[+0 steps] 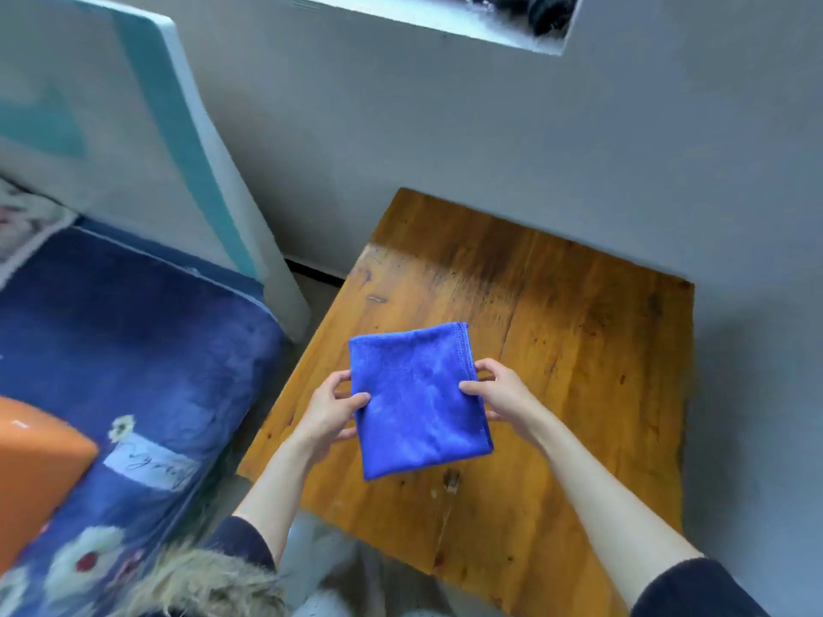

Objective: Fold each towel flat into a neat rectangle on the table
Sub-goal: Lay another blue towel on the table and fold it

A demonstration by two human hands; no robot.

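A blue towel (416, 400), folded into a rectangle, is over the left middle of the wooden table (579, 349). My left hand (329, 409) pinches its left edge, thumb on top and fingers underneath. My right hand (499, 389) pinches the right edge the same way, beside the stitched hem. Whether the towel rests on the wood or is lifted slightly, I cannot tell.
A grey wall runs behind and to the right of the table. To the left lies a bed with a dark blue flowered blanket (124, 371), a white and teal headboard (147, 140) and an orange object (35, 465). A fur trim (200, 581) shows at the bottom.
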